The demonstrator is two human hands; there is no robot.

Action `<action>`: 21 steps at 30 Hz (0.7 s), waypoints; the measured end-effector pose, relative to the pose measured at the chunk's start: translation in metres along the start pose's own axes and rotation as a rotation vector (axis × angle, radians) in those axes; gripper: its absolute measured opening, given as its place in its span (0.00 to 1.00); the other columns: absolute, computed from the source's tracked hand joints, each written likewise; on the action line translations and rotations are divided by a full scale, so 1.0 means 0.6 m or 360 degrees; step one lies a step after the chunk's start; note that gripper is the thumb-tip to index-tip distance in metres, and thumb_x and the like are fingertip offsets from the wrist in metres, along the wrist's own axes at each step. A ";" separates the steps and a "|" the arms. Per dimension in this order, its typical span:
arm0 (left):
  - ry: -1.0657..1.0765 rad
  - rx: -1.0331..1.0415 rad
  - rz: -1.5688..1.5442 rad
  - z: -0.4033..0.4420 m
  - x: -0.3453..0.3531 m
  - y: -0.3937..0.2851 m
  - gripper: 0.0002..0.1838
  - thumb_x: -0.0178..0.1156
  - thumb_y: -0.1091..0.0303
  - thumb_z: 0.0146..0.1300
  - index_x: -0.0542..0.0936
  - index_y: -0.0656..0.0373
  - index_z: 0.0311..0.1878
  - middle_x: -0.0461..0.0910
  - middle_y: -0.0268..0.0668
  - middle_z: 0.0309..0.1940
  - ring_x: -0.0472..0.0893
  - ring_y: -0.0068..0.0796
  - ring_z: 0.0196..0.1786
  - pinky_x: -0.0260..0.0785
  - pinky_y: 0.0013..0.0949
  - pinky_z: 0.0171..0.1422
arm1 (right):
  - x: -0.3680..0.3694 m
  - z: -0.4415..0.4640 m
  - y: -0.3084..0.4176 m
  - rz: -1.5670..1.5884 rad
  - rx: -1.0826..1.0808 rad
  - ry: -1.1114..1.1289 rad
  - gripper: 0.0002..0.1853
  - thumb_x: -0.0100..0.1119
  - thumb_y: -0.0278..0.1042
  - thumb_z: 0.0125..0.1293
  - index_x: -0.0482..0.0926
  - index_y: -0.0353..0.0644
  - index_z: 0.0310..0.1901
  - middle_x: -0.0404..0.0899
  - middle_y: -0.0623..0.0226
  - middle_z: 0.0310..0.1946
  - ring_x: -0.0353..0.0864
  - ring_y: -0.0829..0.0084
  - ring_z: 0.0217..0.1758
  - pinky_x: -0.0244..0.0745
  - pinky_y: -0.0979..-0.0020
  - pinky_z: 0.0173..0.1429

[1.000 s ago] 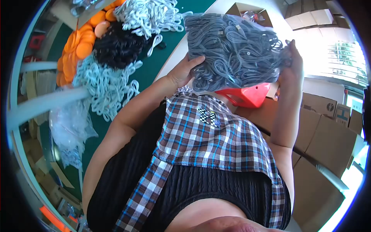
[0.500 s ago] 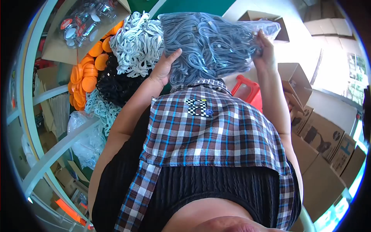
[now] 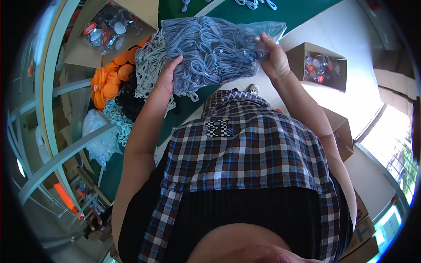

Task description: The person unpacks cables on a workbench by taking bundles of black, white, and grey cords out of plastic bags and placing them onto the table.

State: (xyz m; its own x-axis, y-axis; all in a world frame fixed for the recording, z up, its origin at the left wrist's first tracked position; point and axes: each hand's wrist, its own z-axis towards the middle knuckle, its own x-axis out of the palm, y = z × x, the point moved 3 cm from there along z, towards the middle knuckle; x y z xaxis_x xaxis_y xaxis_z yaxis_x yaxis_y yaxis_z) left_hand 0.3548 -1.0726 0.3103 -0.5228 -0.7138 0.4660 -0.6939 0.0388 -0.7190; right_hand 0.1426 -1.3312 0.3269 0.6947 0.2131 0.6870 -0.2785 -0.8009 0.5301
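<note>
A clear plastic bag packed with coiled grey-blue cables (image 3: 210, 55) is held up in front of my chest. My left hand (image 3: 168, 74) grips its lower left side, thumb on the front and fingers hidden behind. At the bag's right end, my right hand (image 3: 272, 57) pinches the loose plastic near the opening. Behind the bag on the left lies a heap of pale cables (image 3: 147, 65). Black cables (image 3: 130, 98) and light blue cables (image 3: 116, 116) lie below that heap, beside my left forearm.
Orange discs (image 3: 109, 83) are piled on the green table (image 3: 302, 15) at left. An open carton (image 3: 79, 46) of clear containers stands at upper left, another carton (image 3: 296, 63) at right. A crumpled plastic bag (image 3: 94, 131) lies by a pale metal bar (image 3: 66, 162).
The bag of cables and both my hands have moved left in view, still holding it. The view has turned, bringing the right carton of containers and more of the green table into sight.
</note>
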 end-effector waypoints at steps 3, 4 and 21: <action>0.0032 0.0076 0.0213 0.029 -0.006 -0.042 0.24 0.63 0.67 0.66 0.73 0.60 0.64 0.81 0.40 0.55 0.83 0.31 0.52 0.76 0.31 0.57 | -0.022 0.029 -0.031 -0.0083 0.0094 0.0092 0.09 0.60 0.38 0.70 0.80 0.42 0.43 0.82 0.65 0.39 0.78 0.69 0.44 0.68 0.68 0.61; 0.0056 0.0103 0.0292 0.042 -0.005 -0.059 0.25 0.63 0.68 0.65 0.72 0.61 0.64 0.81 0.40 0.55 0.83 0.31 0.52 0.76 0.31 0.57 | -0.027 0.031 -0.043 -0.0105 0.0111 0.0123 0.09 0.60 0.38 0.70 0.80 0.42 0.43 0.82 0.65 0.39 0.78 0.69 0.45 0.68 0.68 0.62; 0.0393 0.0250 0.1296 0.233 -0.016 -0.205 0.33 0.68 0.65 0.62 0.68 0.61 0.69 0.78 0.41 0.60 0.77 0.30 0.60 0.68 0.31 0.64 | 0.028 0.180 -0.029 -0.3250 0.0337 0.0781 0.34 0.70 0.66 0.55 0.84 0.36 0.45 0.82 0.50 0.48 0.82 0.62 0.48 0.75 0.65 0.55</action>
State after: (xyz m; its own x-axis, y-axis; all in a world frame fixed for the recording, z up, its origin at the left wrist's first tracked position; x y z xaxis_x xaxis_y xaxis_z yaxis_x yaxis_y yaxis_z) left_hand 0.5140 -1.1683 0.3224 -0.9328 -0.3323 -0.1397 0.0106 0.3622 -0.9321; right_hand 0.2307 -1.3743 0.2754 -0.3551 0.7237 -0.5917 0.5529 0.6730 0.4913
